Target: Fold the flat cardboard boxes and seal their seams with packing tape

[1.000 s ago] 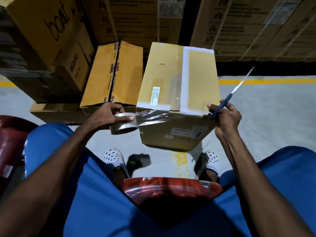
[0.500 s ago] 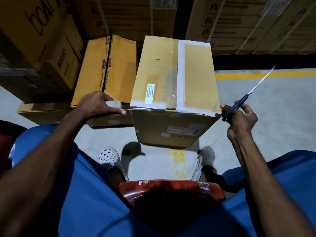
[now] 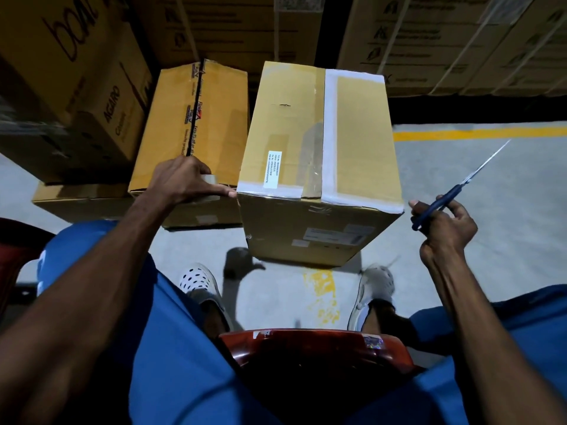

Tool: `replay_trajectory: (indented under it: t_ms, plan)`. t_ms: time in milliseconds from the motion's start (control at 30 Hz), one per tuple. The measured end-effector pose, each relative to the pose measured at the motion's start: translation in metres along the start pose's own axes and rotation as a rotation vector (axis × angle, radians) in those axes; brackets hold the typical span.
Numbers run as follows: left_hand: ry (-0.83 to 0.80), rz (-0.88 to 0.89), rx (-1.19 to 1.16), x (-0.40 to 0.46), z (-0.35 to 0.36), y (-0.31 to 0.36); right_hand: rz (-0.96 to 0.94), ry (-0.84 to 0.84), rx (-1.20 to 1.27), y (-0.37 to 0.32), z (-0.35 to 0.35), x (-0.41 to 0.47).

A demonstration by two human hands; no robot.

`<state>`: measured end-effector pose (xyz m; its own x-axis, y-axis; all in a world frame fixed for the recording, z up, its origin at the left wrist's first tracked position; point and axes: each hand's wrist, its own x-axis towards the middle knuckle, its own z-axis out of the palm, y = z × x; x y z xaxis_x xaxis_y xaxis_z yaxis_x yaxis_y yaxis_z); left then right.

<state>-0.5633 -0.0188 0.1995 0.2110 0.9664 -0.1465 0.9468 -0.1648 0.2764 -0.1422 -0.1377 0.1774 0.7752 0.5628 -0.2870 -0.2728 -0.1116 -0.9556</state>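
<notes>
The sealed box [image 3: 319, 167] sits on the floor between both hands, long axis running away from the person. Left hand [image 3: 184, 182] grips the tape roll [image 3: 211, 187] at its near-left corner; right hand [image 3: 445, 228] pinches scissors [image 3: 454, 194] just off the near-right corner.

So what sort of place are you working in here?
Most likely a warehouse or stockroom: stacked printed cartons along the back, a concrete floor with a painted yellow line, and a taped box being sealed.
</notes>
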Motion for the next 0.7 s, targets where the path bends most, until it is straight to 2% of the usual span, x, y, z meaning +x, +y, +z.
replay_trajectory:
  t_ms: [233,400,700]
  plan:
    - [-0.026,0.028,0.042,0.007,0.007,0.006,0.018,0.015,0.027,0.008,-0.013,0.006]
    - [0.04,-0.003,0.085,0.013,0.011,0.012,0.017,0.01,0.013,0.013,-0.021,0.01]
    - [-0.003,-0.043,0.058,0.017,0.017,0.013,-0.004,-0.012,-0.016,0.026,-0.023,0.019]
